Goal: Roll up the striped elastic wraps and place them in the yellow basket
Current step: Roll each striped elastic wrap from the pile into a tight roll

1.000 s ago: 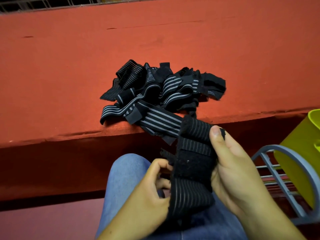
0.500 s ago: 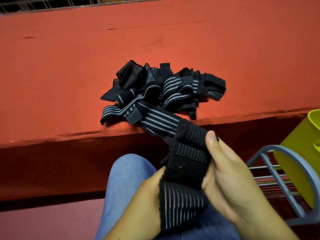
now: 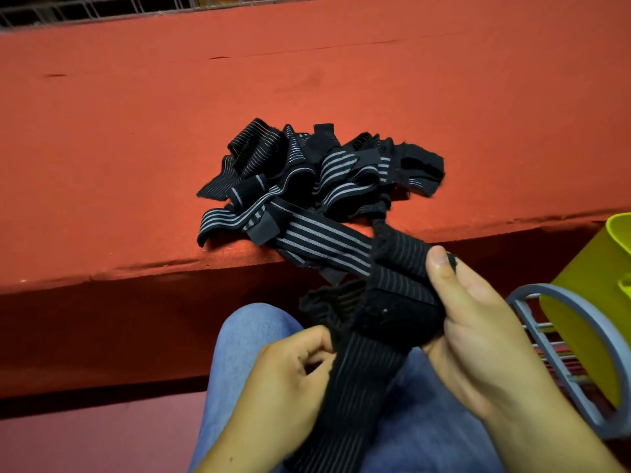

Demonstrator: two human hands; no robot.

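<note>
Gripping the bunched top of one wrap (image 3: 396, 302), our right hand (image 3: 478, 336) curled round it from the right, with the thumb laid up along the fabric and pointing away from us. Our left hand (image 3: 286, 380) came in from below, its fingers bent and pinching the wrap's left edge lower down. Between the hands the wrap was a black band with thin pale stripes, crumpled at the top, its tail dropping over our jeans (image 3: 246, 336). Beyond the thumb a striped band reached onto the red ledge (image 3: 136, 148), into the pile of loose wraps (image 3: 307, 179) near its front edge. At our right the yellow basket (image 3: 587, 302) stood behind a grey rack (image 3: 580, 363).
</note>
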